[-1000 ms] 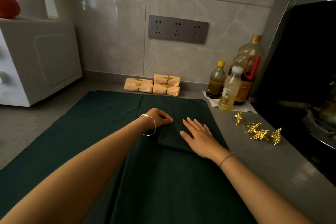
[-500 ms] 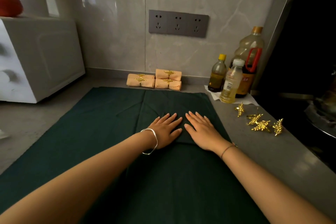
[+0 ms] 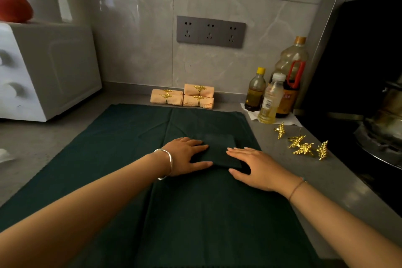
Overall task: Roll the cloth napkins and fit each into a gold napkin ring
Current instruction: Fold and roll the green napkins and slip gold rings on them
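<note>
On the grey stone-look countertop (image 3: 309,183), a large dark green cloth (image 3: 195,213) lies spread flat, and near its far middle sits a small folded dark green cloth napkin (image 3: 219,150), a flat squarish packet with its edges roughly square to the counter. Left hand (image 3: 185,156), silver bangle on the wrist, lies palm down at the packet's left edge, fingers spread and extended, fingertips on or just over that edge; whether it presses is unclear. Right hand (image 3: 254,167), thin cord bracelet on the wrist, lies palm down at the packet's near right corner, fingers straight and together, thumb splayed toward the near edge. Neither hand closes on anything; both rest flat and open, the napkin between them. To the right of the green cloth, on bare counter, four gold leaf-pattern napkin rings (image 3: 302,143) lie loose in a small cluster, well apart from both hands. At the back, against the tiled wall, four rolled peach cloth napkins (image 3: 185,97) lie already banded with gold rings, two of them stacked. Right of these stand three oil and sauce bottles (image 3: 276,93) on a white paper sheet. A white appliance (image 3: 50,67) sits at far left, a dark stove area at far right.
</note>
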{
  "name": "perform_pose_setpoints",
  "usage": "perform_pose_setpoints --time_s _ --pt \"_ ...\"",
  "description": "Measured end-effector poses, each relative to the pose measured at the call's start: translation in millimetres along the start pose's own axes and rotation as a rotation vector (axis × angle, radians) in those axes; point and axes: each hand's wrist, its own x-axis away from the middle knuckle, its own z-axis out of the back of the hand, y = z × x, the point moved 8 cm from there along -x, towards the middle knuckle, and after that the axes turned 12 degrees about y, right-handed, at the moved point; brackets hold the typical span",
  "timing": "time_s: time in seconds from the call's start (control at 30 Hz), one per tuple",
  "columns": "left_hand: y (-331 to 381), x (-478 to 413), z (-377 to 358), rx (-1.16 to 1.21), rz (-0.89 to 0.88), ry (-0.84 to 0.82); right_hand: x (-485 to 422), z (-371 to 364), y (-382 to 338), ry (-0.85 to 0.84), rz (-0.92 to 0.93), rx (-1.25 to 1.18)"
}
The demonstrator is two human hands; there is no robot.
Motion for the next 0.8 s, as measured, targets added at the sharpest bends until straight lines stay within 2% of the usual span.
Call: perform_pose_setpoints --time_s 0.13,0.43,0.67,0.8 --pt "1.1 9.5 4.4 -0.045 -0.064 -0.058 -8.8 -0.8 0.4 0.013 -0.014 0.031" --pt "8.6 7.0 8.6 -0.125 -0.095 -0.026 -15.0 5.3 -4.2 0.083 -0.039 0.090" --pt "36.9 42.0 18.4 -0.266 -0.243 0.020 29.1 25.8 -29.1 0.153 0.096 0.126" --pt "49.2 66.3 4.3 -0.278 -0.333 -0.020 52.3 15.8 -29.6 0.151 0.142 0.060"
